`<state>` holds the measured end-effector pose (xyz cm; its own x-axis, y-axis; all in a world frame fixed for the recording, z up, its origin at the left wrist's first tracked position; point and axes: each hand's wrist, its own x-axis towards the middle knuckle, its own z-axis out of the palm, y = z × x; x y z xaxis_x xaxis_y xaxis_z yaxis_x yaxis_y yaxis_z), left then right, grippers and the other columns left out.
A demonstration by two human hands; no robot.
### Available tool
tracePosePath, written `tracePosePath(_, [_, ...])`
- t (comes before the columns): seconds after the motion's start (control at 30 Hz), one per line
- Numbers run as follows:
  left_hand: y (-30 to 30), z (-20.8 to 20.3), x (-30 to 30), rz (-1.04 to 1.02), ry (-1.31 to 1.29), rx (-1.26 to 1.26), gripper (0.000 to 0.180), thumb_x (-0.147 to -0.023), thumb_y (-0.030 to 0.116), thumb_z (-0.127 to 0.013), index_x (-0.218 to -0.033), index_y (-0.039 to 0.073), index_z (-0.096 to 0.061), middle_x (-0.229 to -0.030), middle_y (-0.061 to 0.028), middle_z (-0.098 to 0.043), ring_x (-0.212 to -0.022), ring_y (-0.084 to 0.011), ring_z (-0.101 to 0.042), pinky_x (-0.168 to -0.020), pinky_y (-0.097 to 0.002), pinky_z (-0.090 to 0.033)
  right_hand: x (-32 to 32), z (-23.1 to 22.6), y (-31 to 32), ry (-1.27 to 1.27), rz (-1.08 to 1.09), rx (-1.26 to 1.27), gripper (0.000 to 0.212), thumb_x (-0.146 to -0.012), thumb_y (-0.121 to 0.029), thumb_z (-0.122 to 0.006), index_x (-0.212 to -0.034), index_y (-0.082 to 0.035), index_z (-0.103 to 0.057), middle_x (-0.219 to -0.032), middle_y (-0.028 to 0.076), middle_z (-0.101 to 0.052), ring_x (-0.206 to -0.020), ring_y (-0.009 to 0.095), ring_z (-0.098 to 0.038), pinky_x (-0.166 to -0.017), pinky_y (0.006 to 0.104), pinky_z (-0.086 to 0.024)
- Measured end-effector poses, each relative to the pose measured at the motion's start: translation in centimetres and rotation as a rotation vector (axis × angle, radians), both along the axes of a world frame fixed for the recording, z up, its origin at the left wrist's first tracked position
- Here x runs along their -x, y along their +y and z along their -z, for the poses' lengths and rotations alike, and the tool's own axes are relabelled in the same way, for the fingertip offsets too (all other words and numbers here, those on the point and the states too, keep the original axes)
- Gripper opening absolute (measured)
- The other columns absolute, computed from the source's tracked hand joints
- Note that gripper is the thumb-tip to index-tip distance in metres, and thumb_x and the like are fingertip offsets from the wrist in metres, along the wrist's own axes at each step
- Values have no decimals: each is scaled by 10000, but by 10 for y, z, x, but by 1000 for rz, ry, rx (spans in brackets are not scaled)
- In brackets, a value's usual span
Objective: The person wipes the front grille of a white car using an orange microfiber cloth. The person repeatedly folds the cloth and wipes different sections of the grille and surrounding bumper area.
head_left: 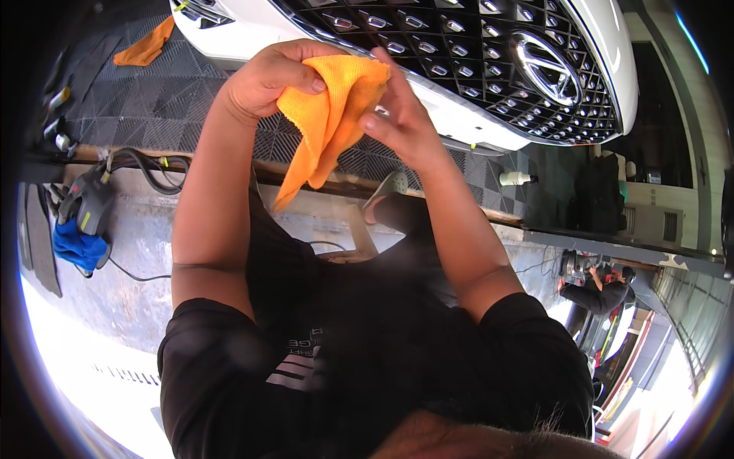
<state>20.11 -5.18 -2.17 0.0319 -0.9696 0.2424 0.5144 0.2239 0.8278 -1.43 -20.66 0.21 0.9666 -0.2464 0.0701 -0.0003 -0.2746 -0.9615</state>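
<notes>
An orange microfiber cloth (336,107) hangs in loose folds between my two hands, in front of a white car's front bumper (451,107). My left hand (275,76) pinches its upper left edge, thumb on top. At the right edge of the cloth, my right hand (405,118) has its fingers partly behind the fabric and its thumb at the near side. The cloth's lower corner dangles free above my lap. Just beyond the hands is the car's black grille (466,50) with small chrome pieces and a round emblem (547,69).
A second orange cloth (145,44) lies on the dark tiled floor (115,99). To the left stand a grey machine with a hose (92,200) and a blue cloth (80,243). A small white bottle (514,178) lies at right. Another person (604,294) is far off right.
</notes>
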Motion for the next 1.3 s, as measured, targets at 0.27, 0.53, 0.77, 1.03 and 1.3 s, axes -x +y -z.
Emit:
tracePosePath(0.27, [62, -2, -45, -293, -245, -156, 456, -843, 0, -553, -1285, -41, -660, -1084, -95, -734, -992, -146, -703, -909, -284, -556, -15, 31, 38, 129, -122, -823, 526, -1025, -307, -692, -1439, -10, -561, -1293, 133, -692, -1124, 230, -701, -1011, 396, -566])
tracePosePath(0.53, [42, 27, -29, -668, -989, -445, 377, -1003, 109, -678, -1375, 63, -643, -893, -33, -677, -800, -102, -605, -731, -298, -511, -52, -1, 53, -52, 187, -1167, 612, -1081, -524, -490, -1477, -57, -490, -1366, 141, -647, -1200, 300, -664, -1062, 509, -524])
tracePosePath(0.77, [45, 31, -38, -741, -827, -389, 469, -955, 85, -661, -1421, 69, -617, -739, -21, -549, -675, -105, -498, -652, -297, -459, -134, -23, 13, -208, 79, -1117, 367, -1016, -349, -629, -1260, -75, -624, -1181, 124, -717, -1146, 297, -670, -1028, 486, -528])
tracePosePath(1.03, [46, 28, -39, -768, -900, -389, 433, -967, 141, -675, -1391, 63, -632, -798, -81, -647, -709, -159, -588, -688, -324, -498, -132, -34, 24, -164, 60, -1040, 309, -943, -145, -657, -1236, -60, -611, -1159, 131, -690, -1115, 314, -668, -1028, 507, -526])
tracePosePath(1.3, [38, 32, -37, -751, -972, -397, 416, -947, 189, -678, -1342, 60, -658, -860, -117, -707, -746, -224, -654, -730, -362, -527, -146, -8, 63, -243, 203, -681, 627, -954, -85, -700, -1475, -137, -354, -1262, 90, -553, -1089, 215, -618, -910, 409, -567])
